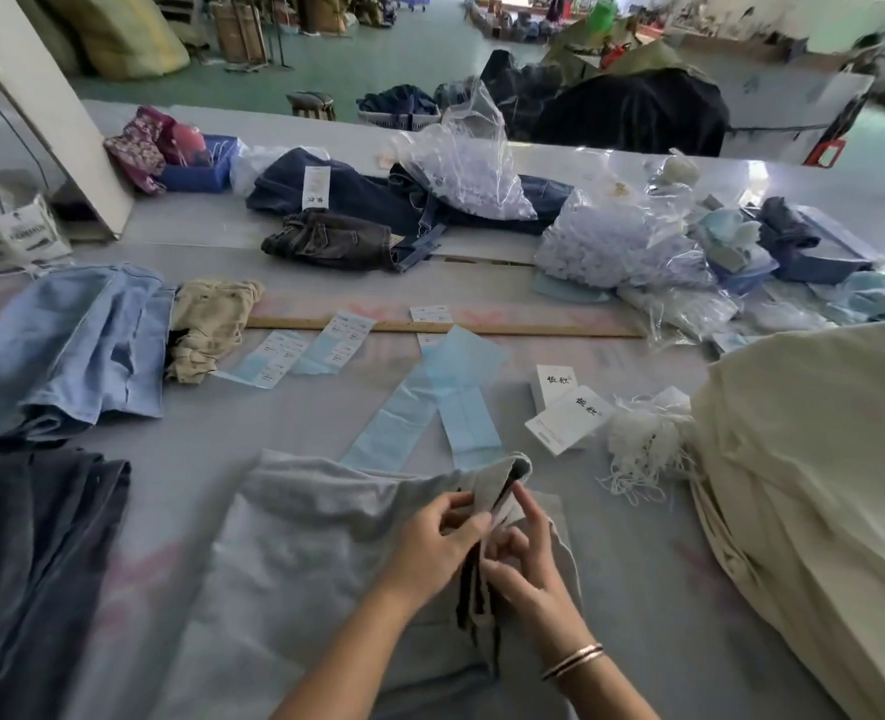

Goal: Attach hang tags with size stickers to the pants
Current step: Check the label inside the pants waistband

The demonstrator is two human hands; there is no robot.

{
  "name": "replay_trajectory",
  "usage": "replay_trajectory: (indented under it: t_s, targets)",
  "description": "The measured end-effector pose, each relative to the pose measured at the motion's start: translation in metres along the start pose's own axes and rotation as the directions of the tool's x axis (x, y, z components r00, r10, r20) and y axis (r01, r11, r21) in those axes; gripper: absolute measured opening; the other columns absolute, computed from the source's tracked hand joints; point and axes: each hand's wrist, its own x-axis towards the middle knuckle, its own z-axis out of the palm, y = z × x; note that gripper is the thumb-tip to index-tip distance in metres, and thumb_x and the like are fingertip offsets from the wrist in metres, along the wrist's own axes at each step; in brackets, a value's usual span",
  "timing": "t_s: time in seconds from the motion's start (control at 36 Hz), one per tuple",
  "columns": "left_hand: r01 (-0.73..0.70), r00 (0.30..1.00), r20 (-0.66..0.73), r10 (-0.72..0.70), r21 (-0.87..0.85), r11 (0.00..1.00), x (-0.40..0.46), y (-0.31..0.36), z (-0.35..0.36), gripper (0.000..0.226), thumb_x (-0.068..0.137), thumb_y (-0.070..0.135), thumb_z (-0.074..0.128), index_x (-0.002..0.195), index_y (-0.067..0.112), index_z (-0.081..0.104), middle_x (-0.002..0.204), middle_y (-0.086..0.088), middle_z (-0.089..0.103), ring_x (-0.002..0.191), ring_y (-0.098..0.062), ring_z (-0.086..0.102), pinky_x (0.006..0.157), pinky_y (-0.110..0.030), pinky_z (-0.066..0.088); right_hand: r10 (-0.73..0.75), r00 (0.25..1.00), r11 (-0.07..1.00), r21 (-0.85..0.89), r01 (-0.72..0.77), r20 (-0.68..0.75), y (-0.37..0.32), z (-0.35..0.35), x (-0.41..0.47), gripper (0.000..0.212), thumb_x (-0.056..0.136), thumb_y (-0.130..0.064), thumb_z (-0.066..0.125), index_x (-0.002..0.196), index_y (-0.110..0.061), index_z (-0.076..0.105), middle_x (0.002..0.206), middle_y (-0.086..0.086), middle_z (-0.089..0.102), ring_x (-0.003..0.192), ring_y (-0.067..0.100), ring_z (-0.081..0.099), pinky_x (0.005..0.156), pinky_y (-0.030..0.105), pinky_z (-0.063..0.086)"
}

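Note:
Grey pants (305,553) lie flat on the table in front of me, waistband toward the far side. My left hand (432,545) pinches the waistband fabric near its right corner. Close beside it, my right hand (520,558) holds the same fold with curled fingers, next to a dark drawstring. White hang tags (565,407) with black characters sit in a small stack to the right. A bundle of white tag strings (648,449) lies beside them. Sticker sheets (305,350) with blue backing lie further out.
A large cream cloth pile (819,485) fills the right side. Light blue pants (66,350) and dark navy pants (29,563) lie on the left. A wooden ruler (533,330) crosses the middle. Jeans and clear plastic bags (611,236) crowd the far side.

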Motion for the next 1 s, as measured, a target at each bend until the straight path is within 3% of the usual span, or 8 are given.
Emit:
replay_trajectory:
  t_s: [0.28,0.47,0.56,0.67,0.75,0.81,0.89,1.0]
  targets:
    - [0.02,0.987,-0.159,-0.041,-0.133,0.991,-0.01,-0.004,-0.01,0.029,0.1,0.025,0.046,0.11,0.007,0.067,0.106,-0.003,0.07,0.102,-0.015,0.062,0.096,-0.031,0.048,-0.104,0.977,0.976,-0.209,0.064,-0.185,-0.007,0.017,0.006,0.071,0.08,0.013,0.055,0.135,-0.028,0.034,0.064,0.001,0.041,0.052,0.004,0.037,0.054,0.016,0.037]
    - [-0.109,0.936,-0.352,0.017,-0.243,0.964,-0.008,-0.003,-0.024,0.025,0.096,0.009,0.052,0.098,0.034,0.051,0.079,0.005,0.069,0.066,-0.005,0.06,0.06,-0.016,0.047,0.039,0.986,0.971,0.24,0.002,-0.164,-0.015,-0.003,0.006,0.071,0.086,0.021,0.036,0.127,-0.036,0.041,0.085,0.02,0.058,0.073,0.024,0.051,0.067,0.033,0.046]
    - [-0.14,0.942,-0.33,0.053,-0.246,0.959,-0.006,-0.002,-0.031,0.039,0.095,0.001,0.051,0.078,0.036,0.056,0.079,0.003,0.065,0.074,-0.013,0.055,0.069,-0.025,0.043,0.079,0.987,0.928,0.371,-0.021,-0.142,-0.018,-0.007,0.006,0.07,0.084,0.021,0.035,0.125,-0.035,0.043,0.087,0.014,0.067,0.074,0.021,0.062,0.065,0.027,0.054]
    - [-0.145,0.939,-0.332,0.093,-0.134,0.98,-0.01,0.008,-0.036,0.057,0.084,-0.019,0.041,0.057,0.026,0.064,0.084,0.011,0.066,0.088,-0.003,0.06,0.079,-0.008,0.041,0.139,0.98,0.841,0.54,-0.041,-0.141,-0.019,-0.005,0.007,0.061,0.071,0.006,0.05,0.123,-0.026,0.049,0.086,0.011,0.07,0.074,0.019,0.066,0.066,0.028,0.057]
    - [-0.054,0.972,-0.228,0.05,-0.009,0.999,-0.015,0.019,-0.04,0.04,0.09,-0.002,0.052,0.067,0.027,0.068,0.082,0.01,0.069,0.09,-0.012,0.062,0.08,-0.015,0.043,0.18,0.976,0.795,0.602,-0.072,-0.121,-0.018,-0.001,0.009,0.052,0.078,0.005,0.048,0.123,-0.021,0.05,0.088,0.012,0.069,0.078,0.021,0.067,0.068,0.029,0.057]
    - [0.021,0.993,-0.115,-0.019,0.021,1.0,-0.023,0.03,-0.036,0.022,0.088,0.04,0.062,0.072,0.027,0.066,0.074,0.016,0.067,0.083,-0.01,0.062,0.073,-0.02,0.043,0.186,0.977,0.786,0.612,-0.085,-0.104,-0.018,0.006,0.01,0.046,0.084,0.006,0.045,0.123,-0.017,0.05,0.09,0.013,0.071,0.08,0.021,0.069,0.068,0.029,0.057]
    - [0.025,0.997,-0.074,-0.006,0.258,0.966,-0.033,0.036,-0.024,0.064,0.061,0.081,0.056,0.097,0.029,0.06,0.095,0.016,0.063,0.09,-0.002,0.058,0.077,-0.017,0.042,0.154,0.987,0.787,0.61,-0.09,-0.054,-0.021,0.016,0.011,0.048,0.076,0.002,0.049,0.122,-0.011,0.047,0.091,0.017,0.071,0.081,0.024,0.069,0.069,0.032,0.058]
    - [-0.023,0.988,-0.136,0.076,0.353,0.935,-0.029,0.034,-0.024,0.036,0.077,0.04,0.071,0.104,0.02,0.059,0.103,0.005,0.064,0.097,-0.012,0.06,0.082,-0.022,0.044,0.147,0.985,0.775,0.629,-0.062,-0.085,-0.02,0.016,0.01,0.047,0.077,0.01,0.046,0.117,-0.014,0.048,0.078,0.014,0.069,0.065,0.02,0.066,0.059,0.027,0.056]
